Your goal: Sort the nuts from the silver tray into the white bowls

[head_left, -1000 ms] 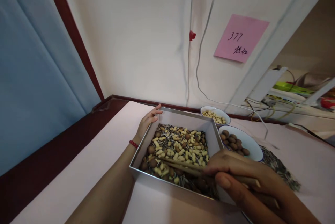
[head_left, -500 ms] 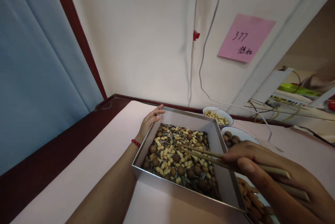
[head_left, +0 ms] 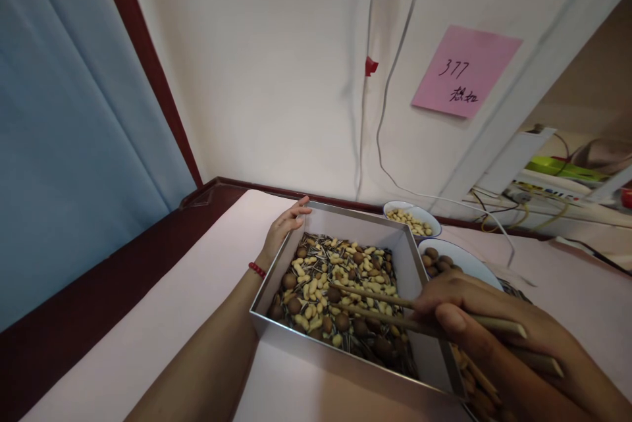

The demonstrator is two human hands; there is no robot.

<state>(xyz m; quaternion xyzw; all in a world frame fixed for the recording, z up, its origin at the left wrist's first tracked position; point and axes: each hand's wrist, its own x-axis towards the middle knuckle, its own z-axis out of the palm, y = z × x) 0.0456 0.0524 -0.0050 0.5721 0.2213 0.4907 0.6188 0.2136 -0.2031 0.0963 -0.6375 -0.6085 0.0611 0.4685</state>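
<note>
A square, silver-rimmed box (head_left: 355, 359) holds a mix of peanuts (head_left: 312, 289), striped sunflower seeds (head_left: 323, 252) and round brown nuts (head_left: 289, 281). My left hand (head_left: 285, 228), with a red bead bracelet (head_left: 257, 269) at the wrist, grips the box's far left corner, fingers over the rim. Wooden chopsticks (head_left: 380, 318) are in my right hand (head_left: 486, 316), which reaches over the box's right wall. Their tips are spread around one round brown nut (head_left: 334, 293) near the middle; whether they press on it I cannot tell.
Right of the box stand a bowl of peanuts (head_left: 415, 221), a bowl of round brown nuts (head_left: 432, 263) and a partly hidden dish of almond-like nuts (head_left: 476, 386). A white cable (head_left: 395, 183) runs down the wall onto the table. A blue curtain (head_left: 74, 126) hangs at left.
The chopstick tips have moved slightly left and parted, now around a brown nut instead of close together above the peanuts. My right hand shifted a little left; my left hand stayed put.
</note>
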